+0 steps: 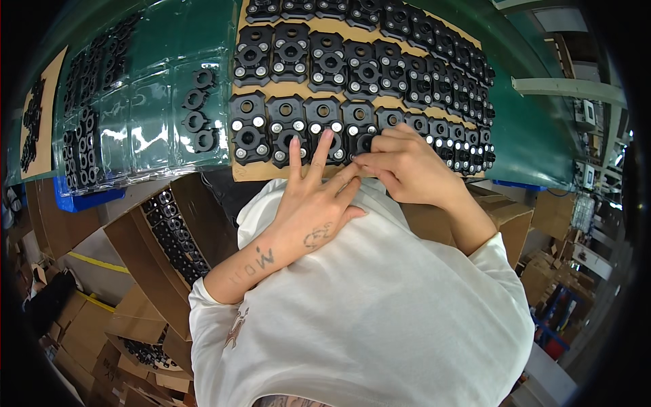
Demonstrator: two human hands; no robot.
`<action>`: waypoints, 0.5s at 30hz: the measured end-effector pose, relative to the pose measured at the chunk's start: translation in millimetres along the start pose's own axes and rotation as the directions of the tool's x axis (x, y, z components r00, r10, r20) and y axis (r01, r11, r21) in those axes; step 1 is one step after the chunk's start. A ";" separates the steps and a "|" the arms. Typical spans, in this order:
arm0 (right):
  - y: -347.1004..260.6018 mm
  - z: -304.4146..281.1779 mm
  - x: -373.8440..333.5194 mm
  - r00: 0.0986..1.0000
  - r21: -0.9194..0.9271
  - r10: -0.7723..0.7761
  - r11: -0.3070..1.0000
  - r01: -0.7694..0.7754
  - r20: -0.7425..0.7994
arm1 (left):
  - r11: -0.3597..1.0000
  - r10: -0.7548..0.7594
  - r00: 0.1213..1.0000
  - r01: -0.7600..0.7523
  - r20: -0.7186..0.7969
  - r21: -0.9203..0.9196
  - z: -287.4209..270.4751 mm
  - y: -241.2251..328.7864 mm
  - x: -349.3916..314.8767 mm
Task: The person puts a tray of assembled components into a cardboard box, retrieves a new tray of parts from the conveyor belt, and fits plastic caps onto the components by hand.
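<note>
My left hand [317,202] lies palm down over the front row of black plastic parts, its fingers stretched and spread, two fingertips resting on parts with silver round heads. My right hand [415,168] is curled, thumb and fingers pinched together by the tip of a left finger. Whatever it pinches, if anything, is hidden. Beneath both hands is a black plastic part [361,115] with a round hole and a ring-shaped piece. Similar parts, such as one black bracket [249,112] at the row's left end, stand in rows on a brown cardboard sheet [256,173].
A green table [525,136] carries the sheet. On its left, clear plastic film [152,136] lies with loose black rings [196,122] and more black pieces [85,136]. An open cardboard box [129,237] with black parts stands below left; another carton [505,207] is at right.
</note>
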State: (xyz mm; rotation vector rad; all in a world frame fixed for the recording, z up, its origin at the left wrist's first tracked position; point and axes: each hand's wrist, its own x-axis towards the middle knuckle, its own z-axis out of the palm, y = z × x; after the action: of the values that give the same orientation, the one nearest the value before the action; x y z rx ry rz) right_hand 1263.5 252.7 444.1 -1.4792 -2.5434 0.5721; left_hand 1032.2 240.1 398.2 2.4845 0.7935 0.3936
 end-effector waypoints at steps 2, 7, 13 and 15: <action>-0.3 7.0 6.2 0.998 0.039 -0.010 0.999 0.013 -0.059 | 1.000 -0.007 1.000 0.007 0.010 -0.005 -0.5 -0.3 -0.1; 8.0 2.6 4.7 0.987 0.007 0.070 0.998 -0.069 -0.143 | 1.000 -0.011 1.000 0.011 0.003 -0.004 -2.6 0.5 0.9; 6.9 -8.4 -6.3 0.997 -0.014 0.076 0.997 -0.076 0.006 | 1.000 -0.006 1.000 0.006 0.006 -0.006 -0.4 -0.5 1.4; 5.7 -5.9 -5.1 0.998 0.019 0.065 0.998 -0.065 0.014 | 1.000 -0.006 1.000 0.006 0.009 -0.008 -0.2 -0.7 1.8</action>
State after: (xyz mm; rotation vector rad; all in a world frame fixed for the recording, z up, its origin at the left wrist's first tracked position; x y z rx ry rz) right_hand 1272.5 252.3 447.6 -1.5622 -2.5003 0.6156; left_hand 1033.3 241.7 398.2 2.4743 0.7945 0.3825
